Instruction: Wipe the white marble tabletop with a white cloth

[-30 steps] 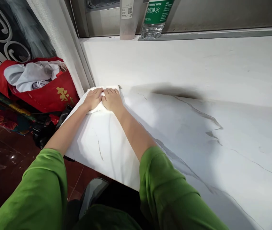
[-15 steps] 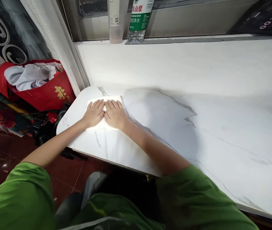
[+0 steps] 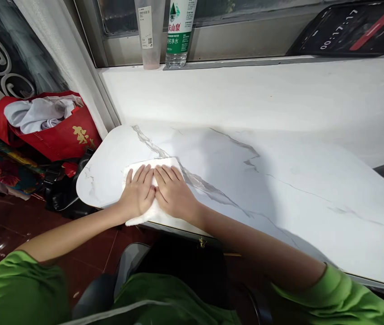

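Note:
A white cloth (image 3: 153, 212) lies spread on the white marble-patterned tabletop (image 3: 225, 176), its lower edge reaching the table's near edge. My left hand (image 3: 136, 194) presses flat on its left part, fingers stretched out. Beside it, my right hand (image 3: 175, 193) lies flat on the right part with fingers extended. The two thumbs meet or nearly meet in the middle. Neither hand grips the cloth, and both palms cover much of it.
On the window ledge stand a translucent plastic container (image 3: 151, 49) and a water bottle (image 3: 178, 40), with a dark phone-like device showing a timer (image 3: 344, 31) farther right. Left of the table are a red bag (image 3: 65, 133) holding light fabric and a black bag (image 3: 65, 189).
Both hands have slid the cloth toward me, from mid-table to the near edge. The view has shifted slightly, showing more of the timer device.

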`<state>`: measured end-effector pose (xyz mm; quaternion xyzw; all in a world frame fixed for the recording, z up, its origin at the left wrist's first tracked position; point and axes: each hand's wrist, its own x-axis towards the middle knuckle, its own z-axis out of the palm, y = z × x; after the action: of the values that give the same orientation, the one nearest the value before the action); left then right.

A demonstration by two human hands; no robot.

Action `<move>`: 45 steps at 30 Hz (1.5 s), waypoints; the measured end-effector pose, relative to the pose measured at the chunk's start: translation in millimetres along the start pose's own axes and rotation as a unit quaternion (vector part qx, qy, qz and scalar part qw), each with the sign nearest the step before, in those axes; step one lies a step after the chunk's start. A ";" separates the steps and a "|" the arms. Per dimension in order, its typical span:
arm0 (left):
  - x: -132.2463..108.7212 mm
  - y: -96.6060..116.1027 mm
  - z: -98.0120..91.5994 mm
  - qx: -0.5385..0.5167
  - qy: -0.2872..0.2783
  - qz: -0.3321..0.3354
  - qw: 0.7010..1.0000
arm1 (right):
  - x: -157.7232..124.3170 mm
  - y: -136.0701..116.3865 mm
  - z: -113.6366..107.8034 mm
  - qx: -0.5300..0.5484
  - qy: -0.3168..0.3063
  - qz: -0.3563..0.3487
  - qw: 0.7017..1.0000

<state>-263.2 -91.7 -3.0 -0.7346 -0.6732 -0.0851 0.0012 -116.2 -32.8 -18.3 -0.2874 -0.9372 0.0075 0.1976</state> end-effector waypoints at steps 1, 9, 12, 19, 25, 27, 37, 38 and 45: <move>6.9 -1.4 0.7 0.001 -0.004 -0.003 1.000 | 4.6 4.4 1.0 0.001 -0.001 0.001 1.000; 108.7 -16.8 6.9 -0.001 -0.025 -0.021 0.999 | 69.6 79.4 19.1 -0.006 -0.012 0.038 0.999; 151.4 -22.5 11.6 -0.011 -0.015 -0.011 1.000 | 93.3 112.4 24.6 -0.010 -0.015 0.053 0.998; 215.9 -30.7 22.8 -0.039 -0.019 0.015 0.999 | 121.6 155.2 32.4 0.019 0.007 0.135 0.991; 218.3 -31.3 25.2 -0.038 -0.014 0.024 0.999 | 119.0 153.4 31.8 0.006 0.013 0.145 0.989; 211.9 -27.8 24.1 -0.036 -0.016 0.024 0.999 | 113.3 149.1 28.9 -0.004 0.003 0.150 0.989; 121.9 18.6 22.2 -0.018 -0.005 0.081 0.997 | 23.7 101.0 9.0 -0.061 0.012 0.125 0.990; 108.4 25.6 22.4 -0.019 0.002 0.091 0.996 | 9.8 92.6 5.5 -0.065 0.014 0.125 0.990; 37.3 70.4 18.3 -0.023 0.018 0.137 0.990 | -68.2 47.5 -18.0 -0.067 0.017 0.119 0.990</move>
<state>-188.4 -59.3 -8.4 -0.8180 -0.5639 -0.1130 0.0082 -32.3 -31.9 -32.7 -0.4099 -0.8911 -0.0364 0.1914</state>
